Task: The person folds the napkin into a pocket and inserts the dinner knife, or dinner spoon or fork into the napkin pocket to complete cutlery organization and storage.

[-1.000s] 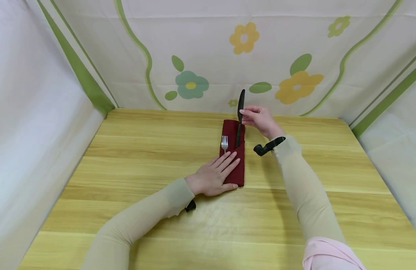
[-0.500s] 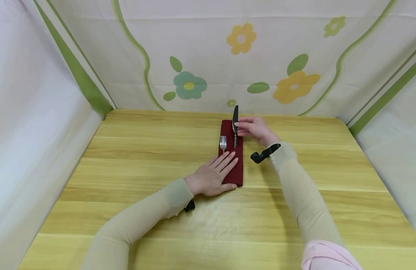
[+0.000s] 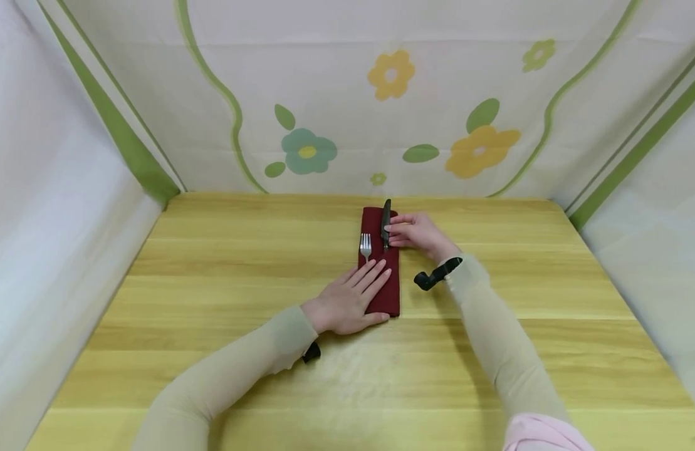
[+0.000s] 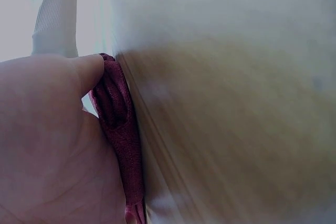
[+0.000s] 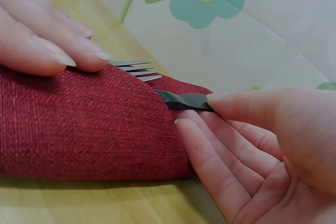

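Note:
A dark red folded napkin (image 3: 388, 299) lies on the wooden table, its long side running away from me. My left hand (image 3: 347, 304) rests flat across its lower part, fingers spread. From the fold sticks a silver fork (image 3: 366, 244), tines pointing away; its handle is hidden under cloth and hand. Beside the fork, a table knife (image 3: 386, 216) is partly inside the same fold, its blade upward. My right hand (image 3: 419, 236) pinches that blade between thumb and fingers, plainly so in the right wrist view. In the left wrist view, the napkin's layered end (image 4: 118, 108) touches my thumb.
The wooden table (image 3: 240, 250) ends at a hanging white cloth (image 3: 336, 75) with flower prints just behind the napkin. More white cloth (image 3: 59, 188) hangs at the left and right sides.
My right hand has moved toward me, sliding the knife deeper into the napkin's fold. The left hand stays on the napkin. The head view has shifted slightly.

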`<state>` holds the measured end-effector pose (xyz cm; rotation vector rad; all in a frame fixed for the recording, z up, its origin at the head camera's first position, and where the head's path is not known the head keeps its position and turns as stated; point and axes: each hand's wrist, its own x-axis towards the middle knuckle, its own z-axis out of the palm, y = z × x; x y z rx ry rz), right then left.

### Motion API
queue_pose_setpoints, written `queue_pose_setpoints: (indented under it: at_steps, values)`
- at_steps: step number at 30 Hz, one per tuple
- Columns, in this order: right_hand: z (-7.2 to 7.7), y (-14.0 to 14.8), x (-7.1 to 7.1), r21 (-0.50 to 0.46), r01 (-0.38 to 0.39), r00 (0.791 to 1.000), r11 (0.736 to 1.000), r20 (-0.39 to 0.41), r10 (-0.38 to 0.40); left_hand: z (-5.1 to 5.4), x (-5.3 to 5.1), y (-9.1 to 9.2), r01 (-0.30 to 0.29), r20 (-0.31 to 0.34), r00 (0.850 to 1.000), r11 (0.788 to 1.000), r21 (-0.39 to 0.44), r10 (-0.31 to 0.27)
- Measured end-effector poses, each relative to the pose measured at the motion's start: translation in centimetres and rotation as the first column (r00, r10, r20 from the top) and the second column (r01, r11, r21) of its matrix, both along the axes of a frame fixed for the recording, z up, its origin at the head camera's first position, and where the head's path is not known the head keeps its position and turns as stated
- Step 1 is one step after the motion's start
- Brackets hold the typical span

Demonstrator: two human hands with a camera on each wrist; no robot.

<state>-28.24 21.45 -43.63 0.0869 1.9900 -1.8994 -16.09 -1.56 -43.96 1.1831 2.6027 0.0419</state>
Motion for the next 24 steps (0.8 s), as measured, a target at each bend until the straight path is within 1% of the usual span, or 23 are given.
queue_pose_setpoints:
  at_steps: [6,10,15,20,24]
  values:
    - [-0.3,-0.3,0.0,-0.022,0.061,0.998,0.998,-0.022,-0.062,0.2,0.2,-0.1,-0.001,-0.004,1.000,1.000,0.001,0.001]
    - [-0.4,-0.4,-0.2,-0.030,0.084,0.996,0.996,-0.033,-0.085,0.3,0.4,-0.1,-0.008,-0.008,1.000,1.000,0.004,0.008]
    - [-0.5,-0.4,-0.3,-0.009,0.078,0.996,0.997,-0.030,-0.078,0.0,0.7,-0.2,-0.013,0.000,1.000,1.000,0.004,0.013]
    - [-0.6,0.3,-0.3,0.004,0.063,0.997,0.998,-0.035,-0.063,-0.2,0.6,0.0,-0.005,-0.033,0.999,1.000,0.015,0.006]
    - [-0.4,0.8,-0.3,0.042,0.014,0.999,0.999,-0.033,-0.012,-0.3,0.4,0.1,-0.004,-0.056,0.998,1.000,0.014,0.005]
